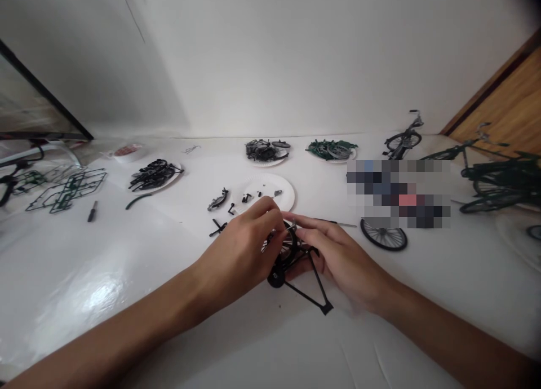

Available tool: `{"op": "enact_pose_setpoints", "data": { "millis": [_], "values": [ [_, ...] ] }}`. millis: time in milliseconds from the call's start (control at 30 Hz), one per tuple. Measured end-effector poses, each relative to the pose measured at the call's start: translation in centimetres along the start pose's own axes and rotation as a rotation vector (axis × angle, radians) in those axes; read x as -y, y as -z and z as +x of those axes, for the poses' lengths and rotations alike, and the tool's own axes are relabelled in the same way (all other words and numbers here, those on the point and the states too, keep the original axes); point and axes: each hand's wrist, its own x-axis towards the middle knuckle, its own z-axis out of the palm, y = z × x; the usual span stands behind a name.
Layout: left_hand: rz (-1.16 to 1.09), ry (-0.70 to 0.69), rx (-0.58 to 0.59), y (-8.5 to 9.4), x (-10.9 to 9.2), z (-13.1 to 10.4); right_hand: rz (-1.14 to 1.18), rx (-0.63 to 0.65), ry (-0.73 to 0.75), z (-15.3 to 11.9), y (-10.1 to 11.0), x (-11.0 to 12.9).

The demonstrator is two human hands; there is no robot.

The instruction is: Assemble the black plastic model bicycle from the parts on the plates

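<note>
A small black model bicycle frame (305, 295) with a spoked wheel in it is held between my hands near the middle of the table. My left hand (257, 237) is closed at the wheel's left side, its fingertips pinching near a small silvery part at the wheel's top. From the right, my right hand (327, 248) grips the frame and wheel, thumb on top and fingers underneath. The frame's narrow end points down to the right. Just behind my hands lies a white paper plate (287, 193) with several small dark parts.
Plates of black parts (154, 175), dark parts (264, 151) and green parts (332, 150) stand farther back. A loose wheel (384, 234) lies right, near model bicycles (403, 141). Green sprues (70, 189) and a screwdriver (92, 211) lie left. A blurred patch hides some items.
</note>
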Motion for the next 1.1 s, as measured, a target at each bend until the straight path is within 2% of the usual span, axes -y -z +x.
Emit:
{"op": "enact_pose_setpoints", "data": {
  "millis": [200,300,400,533,633,767,933,1100],
  "values": [
    [0.026,-0.014,0.042,0.7,-0.2,0.0,-0.039,0.045,0.046,0.2,-0.1,0.3],
    [0.042,0.001,-0.022,1.9,0.0,0.0,-0.09,-0.011,0.07,0.2,0.0,0.1],
    [0.025,0.129,-0.085,3.0,1.0,-0.4,-0.173,-0.028,0.088,0.1,0.1,-0.1],
    [-0.12,0.317,0.038,3.6,2.4,-1.2,-0.303,-0.049,0.093,-0.3,0.0,0.1],
    [-0.261,0.349,0.123,3.1,2.3,-1.6,-0.362,-0.075,0.12,-0.3,-0.1,0.4],
    [-0.495,0.364,0.161,1.7,1.4,-1.8,-0.457,-0.064,0.194,0.0,-0.1,0.6],
    [-0.607,0.375,0.089,0.2,1.2,-2.1,-0.538,-0.075,0.228,-0.2,-0.6,0.8],
    [-0.627,0.325,0.026,0.1,1.0,-2.1,-0.606,-0.058,0.318,-1.1,-0.9,0.9]
  ]
}}
